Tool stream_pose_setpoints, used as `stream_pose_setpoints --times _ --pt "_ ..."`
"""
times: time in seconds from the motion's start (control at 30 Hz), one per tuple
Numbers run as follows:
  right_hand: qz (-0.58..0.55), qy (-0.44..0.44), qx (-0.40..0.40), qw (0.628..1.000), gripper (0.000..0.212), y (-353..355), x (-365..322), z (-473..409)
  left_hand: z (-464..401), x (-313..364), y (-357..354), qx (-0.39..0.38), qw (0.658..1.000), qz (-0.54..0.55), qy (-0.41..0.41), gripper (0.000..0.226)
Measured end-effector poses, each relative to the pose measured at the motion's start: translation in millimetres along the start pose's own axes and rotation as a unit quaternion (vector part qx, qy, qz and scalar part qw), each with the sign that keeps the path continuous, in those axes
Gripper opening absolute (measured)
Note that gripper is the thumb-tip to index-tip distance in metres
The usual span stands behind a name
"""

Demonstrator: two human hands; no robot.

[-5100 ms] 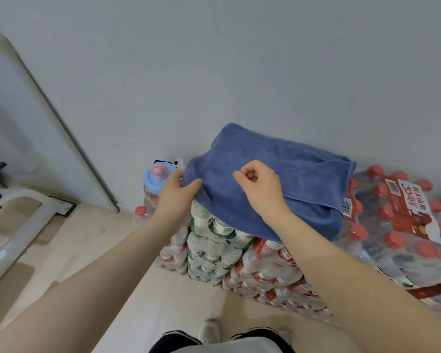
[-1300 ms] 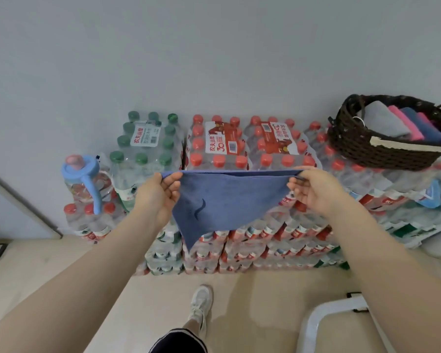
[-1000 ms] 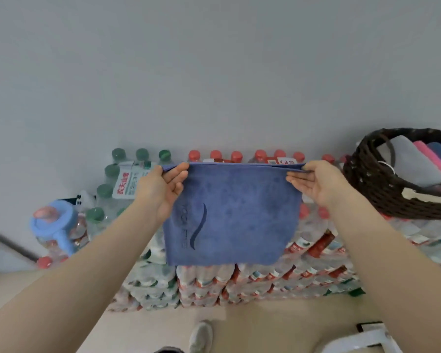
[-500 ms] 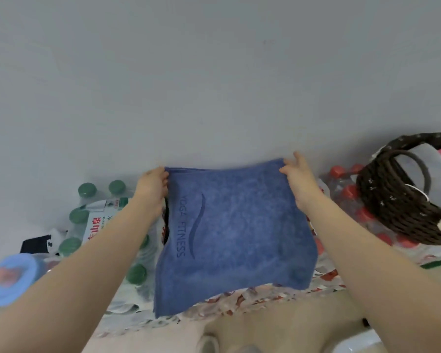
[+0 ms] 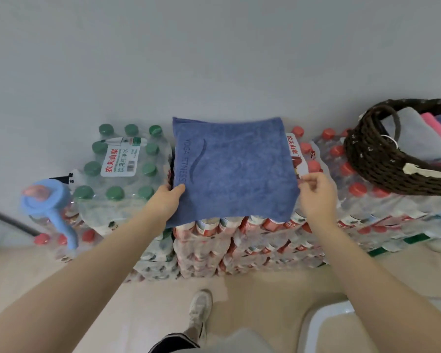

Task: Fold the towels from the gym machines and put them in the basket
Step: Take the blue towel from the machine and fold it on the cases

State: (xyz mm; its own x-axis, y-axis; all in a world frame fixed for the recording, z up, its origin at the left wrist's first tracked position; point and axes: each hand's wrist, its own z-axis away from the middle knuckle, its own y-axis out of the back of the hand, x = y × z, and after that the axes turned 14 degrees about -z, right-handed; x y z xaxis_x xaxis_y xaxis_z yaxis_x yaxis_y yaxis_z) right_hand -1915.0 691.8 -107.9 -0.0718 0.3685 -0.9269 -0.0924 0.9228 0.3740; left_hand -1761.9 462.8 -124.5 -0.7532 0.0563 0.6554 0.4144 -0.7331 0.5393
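One folded blue terry towel (image 5: 233, 169) lies flat on stacked bottle packs (image 5: 239, 240), its left edge pinched by the left hand (image 5: 164, 201), right hand (image 5: 316, 194) loosely curled beside its right edge.

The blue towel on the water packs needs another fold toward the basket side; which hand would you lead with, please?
Probably the left hand: it grips the blue towel at its near-left corner, while the right hand looks just off the right edge.

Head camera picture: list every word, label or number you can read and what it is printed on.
"YOGA FITNESS": stitched sideways along the left edge of the blue towel.
"农夫山泉" in red, "饮用纯净水" beneath: white label on the green-capped bottle pack.
Barcode and small print on that label: too small.
Red characters on the red-capped pack's label: partly hidden, unreadable.
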Motion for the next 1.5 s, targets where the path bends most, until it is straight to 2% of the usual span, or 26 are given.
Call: stream_pose_setpoints --times 0.07,0.13,0.2,0.27,0.37,0.5,0.6,0.73,0.83,0.93,1.0,1.1,1.17,1.23,1.3,1.33,1.4,1.5 --pt "0.012 -0.039 -0.012 0.999 0.011 6.8 10.2 17.4 16.0 -15.5 -6.1 0.016 1.000 -0.001 -0.003 0.047" --pt "0.005 -0.100 -0.046 0.994 0.024 8.2 18.3 29.3 28.8 -31.7 -10.0 0.030 0.999 0.037 -0.005 0.044" --pt "-0.077 -0.167 -0.088 0.979 0.032 7.7 19.5 34.6 36.9 -41.4 -10.1 0.035 0.995 0.088 -0.009 0.031" --pt "-0.165 -0.212 -0.138 0.953 0.032 9.0 14.7 37.0 41.7 -42.8 -9.9 0.027 0.990 0.138 -0.012 0.015" --pt "-0.162 -0.195 -0.175 0.951 0.018 13.5 7.5 34.8 48.7 -36.7 -8.2 0.016 0.972 0.236 -0.013 0.017" --pt "-0.194 -0.217 -0.119 0.949 0.008 26.4 4.5 30.7 53.5 -36.9 -5.5 0.016 0.952 0.306 -0.017 0.021" --pt "-0.173 -0.197 -0.131 0.956 0.014 42.6 11.2 36.9 56.6 -39.6 -7.3 0.031 0.957 0.289 -0.025 0.024" --pt "-0.159 -0.156 -0.113 0.968 0.013 62.2 19.4 48.0 66.4 -40.7 -11.3 0.090 0.972 0.212 -0.034 0.033" --pt "-0.172 -0.166 -0.112 0.964 0.011 70.8 22.3 55.3 73.7 -41.0 -15.2 0.083 0.976 0.201 -0.032 0.031" --pt "-0.168 -0.166 -0.122 0.964 0.017 77.9 24.3 60.8 82.5 -38.1 -16.1 0.063 0.967 0.246 -0.015 0.030" --pt "-0.210 -0.162 -0.138 0.954 0.010 84.4 22.9 63.0 88.6 -37.3 -15.1 0.049 0.959 0.278 -0.007 0.024" --pt "-0.309 -0.147 -0.158 0.926 0.022 93.6 16.3 63.0 97.8 -34.4 -8.7 0.032 0.952 0.302 -0.036 0.011" --pt "-0.348 -0.148 -0.164 0.911 0.027 97.2 7.1 59.9 104.0 -27.3 -1.6 -0.012 0.944 0.316 -0.096 0.020" --pt "-0.364 -0.160 -0.210 0.893 0.027 99.9 -3.8 55.8 107.4 -18.4 6.2 -0.055 0.943 0.302 -0.128 0.033" --pt "-0.348 -0.161 -0.271 0.883 0.031 101.2 -11.2 48.8 102.9 -10.5 14.4 -0.071 0.952 0.272 -0.121 0.036" --pt "-0.320 -0.154 -0.285 0.890 0.035 99.8 -14.0 43.9 98.8 -6.5 19.3 -0.081 0.957 0.257 -0.113 0.033" --pt "-0.237 -0.126 -0.264 0.926 0.035 91.9 -17.4 31.7 86.2 0.8 30.5 -0.109 0.966 0.198 -0.128 0.023" --pt "-0.173 -0.079 -0.152 0.970 0.019 72.0 -25.0 8.3 66.6 12.3 44.1 -0.135 0.970 0.000 -0.200 0.052"
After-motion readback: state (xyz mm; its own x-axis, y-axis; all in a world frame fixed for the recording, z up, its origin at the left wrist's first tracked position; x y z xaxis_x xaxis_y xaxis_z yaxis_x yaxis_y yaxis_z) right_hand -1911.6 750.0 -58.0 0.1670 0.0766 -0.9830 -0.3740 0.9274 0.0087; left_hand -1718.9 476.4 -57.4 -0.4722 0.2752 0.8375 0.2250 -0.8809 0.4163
